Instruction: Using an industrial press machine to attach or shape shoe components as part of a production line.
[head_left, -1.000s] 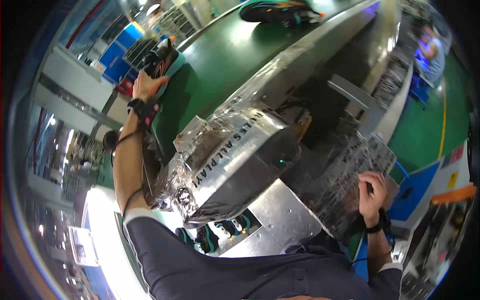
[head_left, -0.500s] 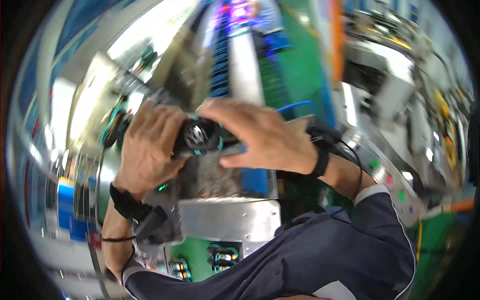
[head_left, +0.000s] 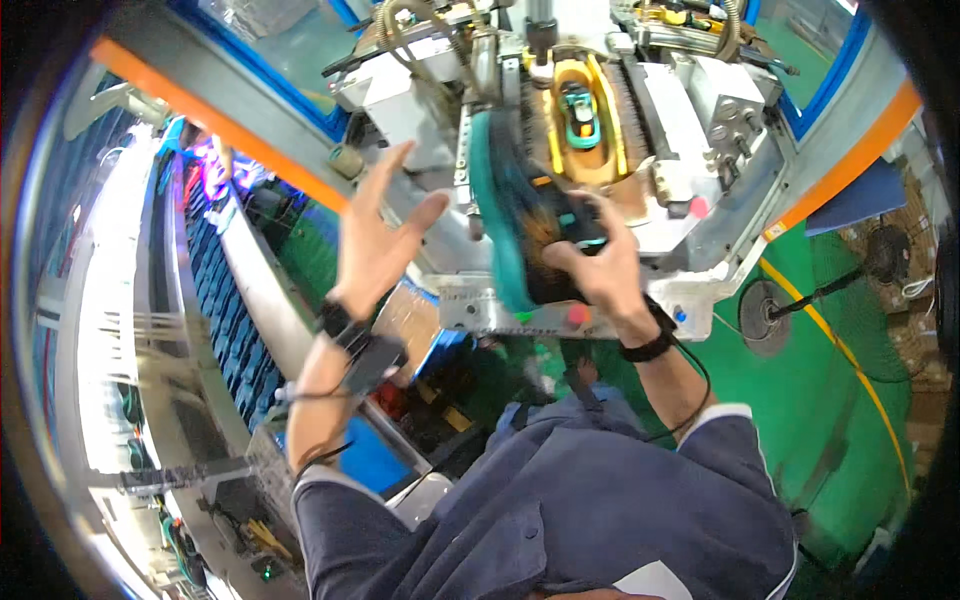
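A black shoe with a teal sole (head_left: pixel 500 220) is tilted on its side, somewhat smeared by motion. My right hand (head_left: pixel 606 268) grips it at the opening, with thumb and fingers closed on the upper. To the left of the sole, my left hand (head_left: pixel 378 240) is raised with its fingers apart, holding nothing. Beyond the shoe is a machine, where another teal and black shoe (head_left: pixel 580 118) sits inside a yellow-edged holder (head_left: pixel 600 165). Both of my wrists wear dark bands with cables.
The machine's metal front ledge (head_left: pixel 640 318) carries coloured buttons. Orange-edged posts (head_left: pixel 225 125) stand on both sides of it. On the left runs a conveyor with a dark ridged belt (head_left: pixel 215 310). A pedestal fan (head_left: pixel 768 312) stands on the green floor at right.
My view has swung right, from the bench and conveyor to the machine. Both hands were around a shoe before; now my left hand is off and only my right holds one.
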